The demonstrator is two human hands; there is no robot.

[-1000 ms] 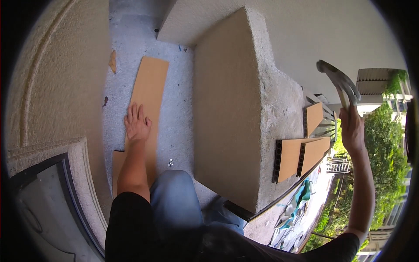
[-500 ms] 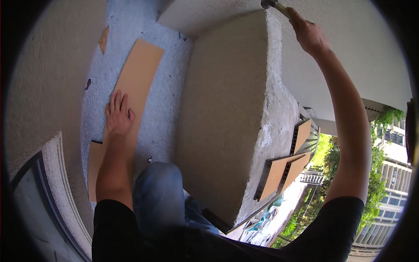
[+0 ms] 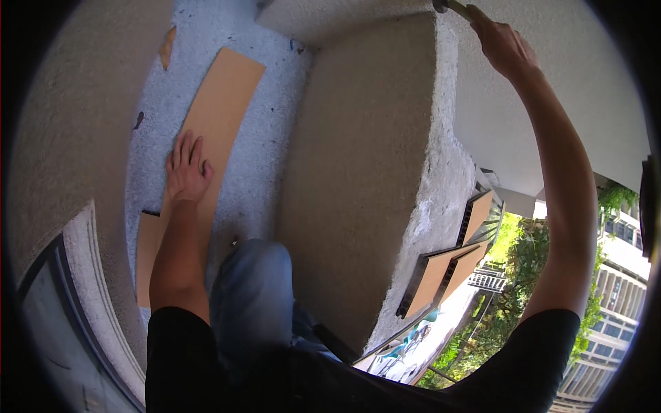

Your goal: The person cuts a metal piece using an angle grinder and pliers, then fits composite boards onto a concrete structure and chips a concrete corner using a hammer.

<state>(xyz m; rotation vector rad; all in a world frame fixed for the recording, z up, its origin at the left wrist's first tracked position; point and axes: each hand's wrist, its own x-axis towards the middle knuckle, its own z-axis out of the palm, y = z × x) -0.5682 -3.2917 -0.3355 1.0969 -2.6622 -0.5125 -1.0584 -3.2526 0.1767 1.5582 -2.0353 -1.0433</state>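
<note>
A long tan plank point(image 3: 224, 96) lies on the rough grey floor. My left hand point(image 3: 187, 172) rests flat on it, fingers stretched out and pointing away from me. Beside my left forearm a second tan board point(image 3: 147, 241) lies along the plank's left side, partly hidden by the arm. High at the upper right, my right hand point(image 3: 505, 47) is wrapped around the handle of a hammer point(image 3: 442, 6). The hammer's dark head sits near the top edge of the picture, partly cut off, close to the top of the low wall.
A low plastered wall point(image 3: 358, 158) stands right of the plank; several tan hollow-core boards point(image 3: 430, 275) rest on its ledge. Another wall point(image 3: 76, 117) and a window frame point(image 3: 93, 275) close in the left. Dry leaves point(image 3: 167, 48) lie on the floor. My knee point(image 3: 255, 289) is beside the plank.
My right hand and the hammer have shifted slightly right in the picture. The view has tilted a little; my left hand stays flat on the plank.
</note>
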